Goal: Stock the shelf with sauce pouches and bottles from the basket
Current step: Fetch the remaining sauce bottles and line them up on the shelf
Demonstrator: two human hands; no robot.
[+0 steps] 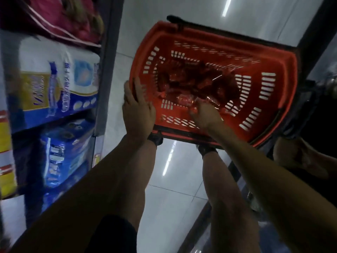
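Basket of red slotted plastic (259, 99) with black handles is sitting on the pale tiled floor (169, 207), seen from directly above, in front of the person's bare legs (224, 189). Lying in a loose heap across its bottom are dark red glossy sauce pouches (189, 79); motion blur is hiding their labels and exact number, and no bottle can be told apart among them. Left hand (137, 108) is resting at the basket's near left rim, fingers extended and close together, palm against the rim's outer edge, holding no product. Right hand (205, 114) is reaching inside the basket at its near wall, fingers curled down onto a red pouch with a shiny wrapper (186, 101); whether the grip is fully closed cannot be told. Metal shelving unit (107, 66) is standing to the left, its tiers carrying large soft packs printed in white, blue and yellow (60, 81) and, on the top tier, pink packaging (60, 17).
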